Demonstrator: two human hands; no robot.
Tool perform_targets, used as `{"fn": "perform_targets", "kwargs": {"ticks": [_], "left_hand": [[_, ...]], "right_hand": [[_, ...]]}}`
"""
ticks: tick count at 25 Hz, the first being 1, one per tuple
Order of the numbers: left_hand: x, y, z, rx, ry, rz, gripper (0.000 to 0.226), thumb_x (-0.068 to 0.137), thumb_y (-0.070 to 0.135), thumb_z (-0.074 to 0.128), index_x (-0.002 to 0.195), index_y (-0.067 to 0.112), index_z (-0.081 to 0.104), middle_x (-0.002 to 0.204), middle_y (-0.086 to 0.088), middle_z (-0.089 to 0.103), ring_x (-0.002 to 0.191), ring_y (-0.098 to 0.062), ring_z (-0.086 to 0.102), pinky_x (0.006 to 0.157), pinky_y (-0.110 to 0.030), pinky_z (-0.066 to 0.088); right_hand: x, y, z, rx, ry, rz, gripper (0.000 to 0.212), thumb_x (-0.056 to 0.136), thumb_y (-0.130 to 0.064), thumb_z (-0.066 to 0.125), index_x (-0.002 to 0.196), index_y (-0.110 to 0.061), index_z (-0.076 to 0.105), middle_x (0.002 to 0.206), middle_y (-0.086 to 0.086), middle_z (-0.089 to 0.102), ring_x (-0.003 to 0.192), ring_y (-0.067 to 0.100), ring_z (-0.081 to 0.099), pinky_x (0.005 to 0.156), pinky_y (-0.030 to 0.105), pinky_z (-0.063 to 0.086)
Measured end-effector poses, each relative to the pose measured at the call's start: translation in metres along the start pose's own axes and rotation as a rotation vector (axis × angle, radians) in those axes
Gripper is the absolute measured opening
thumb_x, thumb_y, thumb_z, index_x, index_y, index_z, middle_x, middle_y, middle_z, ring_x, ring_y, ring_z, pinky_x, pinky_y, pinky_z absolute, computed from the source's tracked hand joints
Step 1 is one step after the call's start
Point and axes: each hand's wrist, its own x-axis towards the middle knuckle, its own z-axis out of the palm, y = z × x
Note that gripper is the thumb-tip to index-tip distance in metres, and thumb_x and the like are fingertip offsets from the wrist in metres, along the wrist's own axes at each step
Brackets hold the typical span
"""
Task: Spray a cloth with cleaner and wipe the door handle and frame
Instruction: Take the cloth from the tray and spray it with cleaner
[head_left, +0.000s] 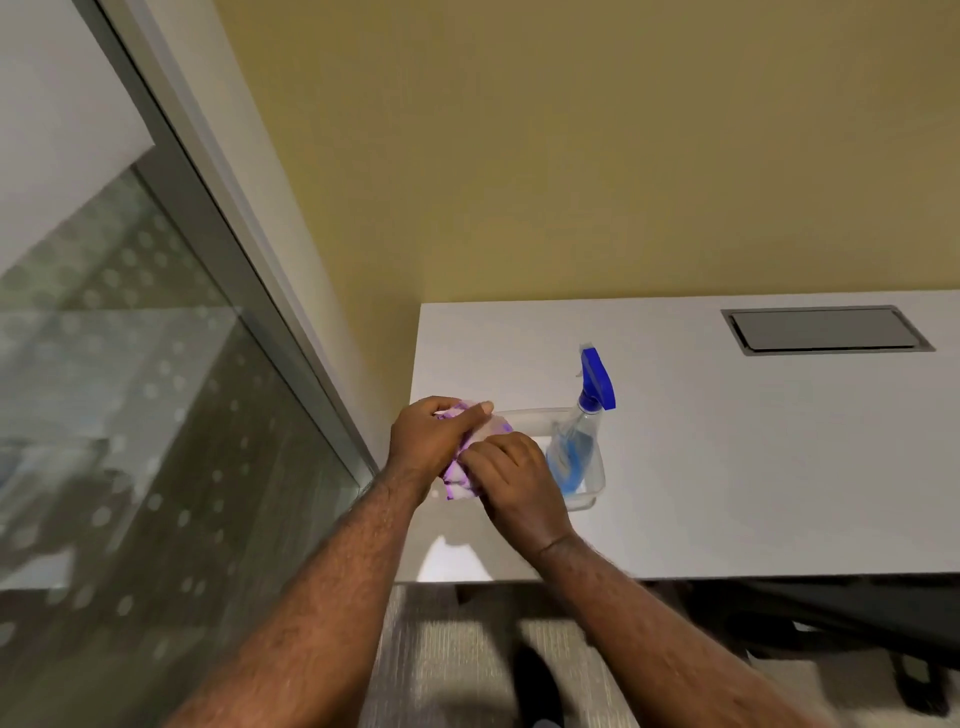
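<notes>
Both my hands hold a purple-and-white cloth (460, 480) over the left end of a white table (727, 467). My left hand (431, 441) grips its upper part, fingers curled over the top. My right hand (514, 478) pinches its lower right side. Most of the cloth is hidden between the hands. A spray bottle (579, 441) with a blue trigger head and blue liquid leans in a clear plastic tub (592, 493) just right of my right hand. A metal door frame (249, 291) runs diagonally at the left. No door handle is in view.
Frosted-dot glass (130, 415) fills the left side beside the frame. A yellow wall (571, 156) stands behind the table. A grey cable hatch (826, 330) is set in the table's far right. Carpet (441, 665) and a dark chair base (831, 618) lie below the table edge.
</notes>
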Motion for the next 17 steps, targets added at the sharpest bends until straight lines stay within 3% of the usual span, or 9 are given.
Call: {"fn": "perform_targets", "kwargs": {"ticks": [4,10,14,17], "left_hand": [[-0.01,0.002,-0.005,0.0,0.02,-0.015,0.034,0.074,0.027,0.084,0.104,0.019,0.07,0.109,-0.006,0.071,0.096,-0.025,0.068,0.082,-0.042,0.059],[-0.028,0.003,0.003,0.007,-0.004,0.094,0.033,0.084,0.027,0.076,0.114,0.018,0.068,0.111,-0.002,0.07,0.1,-0.021,0.066,0.088,-0.041,0.058],[-0.028,0.003,0.005,-0.123,-0.112,-0.107,0.038,0.088,0.034,0.072,0.119,0.013,0.064,0.114,-0.009,0.07,0.102,-0.027,0.067,0.09,-0.047,0.057],[-0.029,0.007,0.004,-0.332,-0.271,-0.281,0.04,0.089,0.039,0.069,0.114,0.009,0.065,0.106,-0.015,0.073,0.086,-0.029,0.069,0.069,-0.041,0.059]], "right_hand": [[-0.002,0.0,-0.01,-0.107,0.001,-0.113,0.029,0.079,-0.015,0.081,0.105,-0.012,0.068,0.101,0.008,0.071,0.089,0.028,0.067,0.087,0.041,0.056],[-0.007,0.002,-0.028,-0.204,-0.005,-0.114,0.043,0.067,-0.022,0.091,0.104,-0.014,0.071,0.103,0.008,0.072,0.091,0.027,0.069,0.087,0.042,0.055],[0.0,0.005,-0.035,-0.228,0.042,-0.145,0.039,0.068,-0.022,0.09,0.101,-0.013,0.072,0.1,0.008,0.073,0.088,0.027,0.069,0.083,0.04,0.057],[0.004,0.006,-0.036,-0.232,0.075,-0.191,0.04,0.073,-0.023,0.086,0.105,-0.015,0.063,0.099,0.007,0.071,0.088,0.025,0.067,0.082,0.04,0.056]]}}
